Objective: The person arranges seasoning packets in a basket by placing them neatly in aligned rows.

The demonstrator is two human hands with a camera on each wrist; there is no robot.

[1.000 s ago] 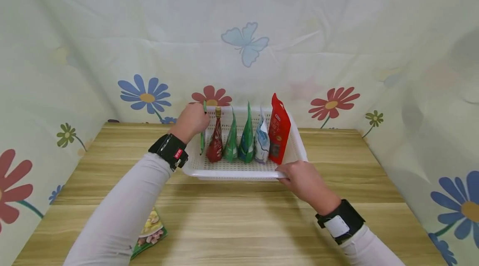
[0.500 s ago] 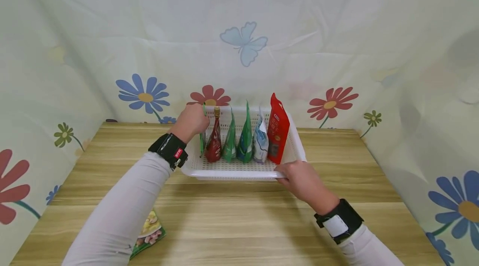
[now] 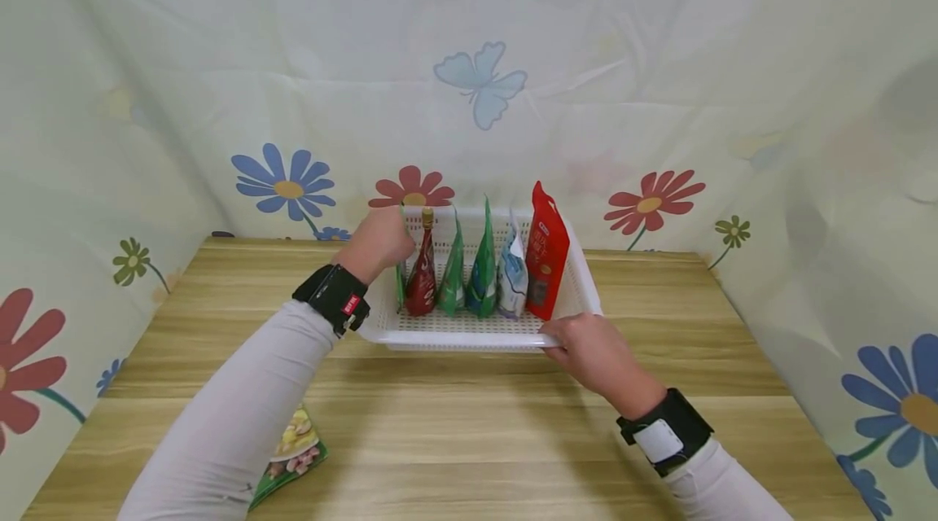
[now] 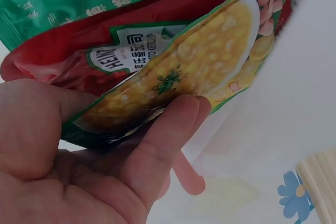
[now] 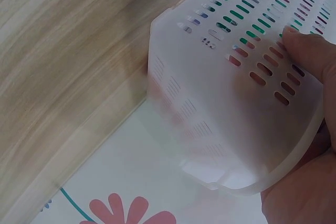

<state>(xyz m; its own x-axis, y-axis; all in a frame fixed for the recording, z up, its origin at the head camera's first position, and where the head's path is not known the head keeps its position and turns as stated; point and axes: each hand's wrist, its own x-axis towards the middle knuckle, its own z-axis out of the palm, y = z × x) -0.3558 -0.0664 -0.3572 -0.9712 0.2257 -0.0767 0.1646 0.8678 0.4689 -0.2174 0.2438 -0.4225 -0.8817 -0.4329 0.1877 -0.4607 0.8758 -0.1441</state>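
My left hand [image 3: 379, 242] pinches a green-edged food packet [image 4: 210, 56] between thumb and fingers, at the left inside end of a white plastic basket [image 3: 469, 339]. A yellow soup picture covers the packet's face. Right beside it stands a red Heinz tomato ketchup pouch [image 3: 421, 285] with a gold cap. Two green pouches [image 3: 481, 277], a white-and-blue pouch [image 3: 512, 281] and a tall red packet [image 3: 546, 260] stand upright in a row to its right. My right hand [image 3: 597, 358] grips the basket's near right rim, thumb against the slotted outer wall [image 5: 252, 87].
Another green-edged packet [image 3: 296, 456] with a food picture lies on the wooden table [image 3: 454, 431], partly hidden by my left sleeve. A flower-patterned cloth [image 3: 352, 122] hangs behind and along both sides of the table.
The packet in my left hand has settled slightly lower beside the ketchup pouch, the hand dipping with it. My right hand keeps its place on the rim.
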